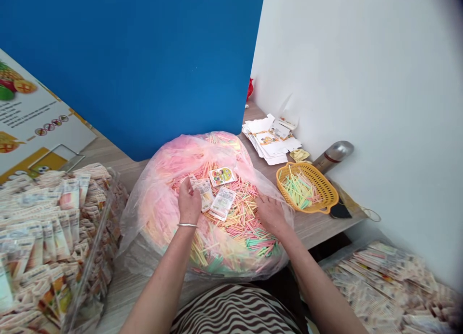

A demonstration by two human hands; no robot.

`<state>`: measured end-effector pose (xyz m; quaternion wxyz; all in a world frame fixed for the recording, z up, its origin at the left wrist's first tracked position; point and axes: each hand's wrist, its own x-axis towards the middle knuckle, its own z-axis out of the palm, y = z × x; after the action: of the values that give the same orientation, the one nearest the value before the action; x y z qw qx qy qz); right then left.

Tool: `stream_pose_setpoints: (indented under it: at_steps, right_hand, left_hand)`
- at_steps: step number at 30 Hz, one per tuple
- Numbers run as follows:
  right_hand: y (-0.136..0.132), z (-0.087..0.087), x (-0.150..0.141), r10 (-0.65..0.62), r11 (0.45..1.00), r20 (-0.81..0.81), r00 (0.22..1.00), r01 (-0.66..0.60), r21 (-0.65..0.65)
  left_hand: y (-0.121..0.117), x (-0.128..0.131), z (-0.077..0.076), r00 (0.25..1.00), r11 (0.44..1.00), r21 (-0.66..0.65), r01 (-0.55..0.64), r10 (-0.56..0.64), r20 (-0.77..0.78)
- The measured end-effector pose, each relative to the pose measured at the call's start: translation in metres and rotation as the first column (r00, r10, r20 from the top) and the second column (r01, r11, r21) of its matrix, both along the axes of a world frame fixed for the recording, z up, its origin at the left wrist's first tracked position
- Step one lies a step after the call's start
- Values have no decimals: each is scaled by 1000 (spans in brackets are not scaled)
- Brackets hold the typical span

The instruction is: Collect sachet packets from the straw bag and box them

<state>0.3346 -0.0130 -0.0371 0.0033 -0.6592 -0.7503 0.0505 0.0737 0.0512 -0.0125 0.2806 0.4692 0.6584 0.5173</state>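
From my head camera, with clock positions counted from the centre of the view, I log a white wall [361, 83] from 1 to 3 o'clock and a blue panel [126, 69] at 11 o'clock, both rising behind a wood-grain desk [123, 172]. A printed fruit poster [32, 117] sits at 9 o'clock. At 8 o'clock, a clear plastic bin [108, 218] is packed with printed sachets [47, 237], and a second heap of similar sachets [383, 286] lies lower at 4 o'clock.

At centre, an open clear plastic bag [152, 213] holds a large mass of pastel sticks [238, 223]. The person's striped top [235, 310] shows at 6 o'clock, against the near side of the bag.

The left hand [189, 201], wearing a metal bangle [187, 225], is just left of centre, its fingers pressed together and pinching a printed packet [203, 194] above the sticks. Two more printed cards [222, 203] lie on the sticks just beside it. The right hand [271, 213], at 3 to 4 o'clock, is spread palm-down on the sticks, holding nothing I can see.

At 3 o'clock, a yellow plastic basket [307, 187] holds more sticks. Flat printed cartons [271, 139] are stacked at 1 o'clock, and a steel flask [333, 155] stands tilted at 2 o'clock.
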Motion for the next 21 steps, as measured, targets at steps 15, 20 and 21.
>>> stream_pose_setpoints:
  at_steps: [15,20,21]
  right_hand:
    - [-20,50,-37,-18,997,-955,294,-69,-40]
    - [-17,39,-59,-133,972,-987,90,206,-112]
    - [-16,39,-62,-114,965,-989,91,247,-88]
  left_hand:
    - [-81,97,39,722,784,-16,621,-563,403]
    - [-87,107,38,608,884,-80,460,-247,755]
    - [-86,108,38,532,872,-126,473,-169,830]
